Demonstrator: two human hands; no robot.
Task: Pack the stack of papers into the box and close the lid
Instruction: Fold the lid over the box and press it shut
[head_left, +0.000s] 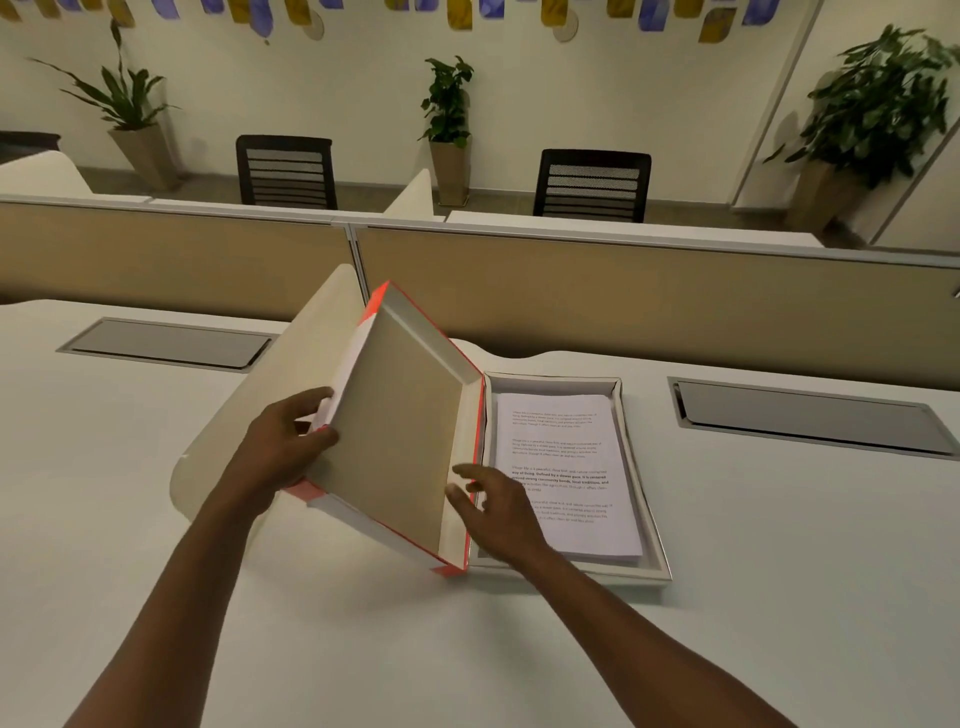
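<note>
A flat white box (644, 499) lies on the desk with a stack of printed papers (566, 457) inside it. Its hinged lid (400, 421), orange outside and brown cardboard inside, stands tilted up on the box's left side. My left hand (285, 447) grips the lid's outer left edge, thumb on the inner face. My right hand (493, 509) hovers by the hinge over the papers' lower left corner, fingers spread and holding nothing.
A cream curved divider (249, 415) rises just left of the lid. Grey cable hatches (166, 343) (810, 415) are set in the white desk (415, 649). A beige partition (623, 301) runs along the far edge, with chairs and plants beyond.
</note>
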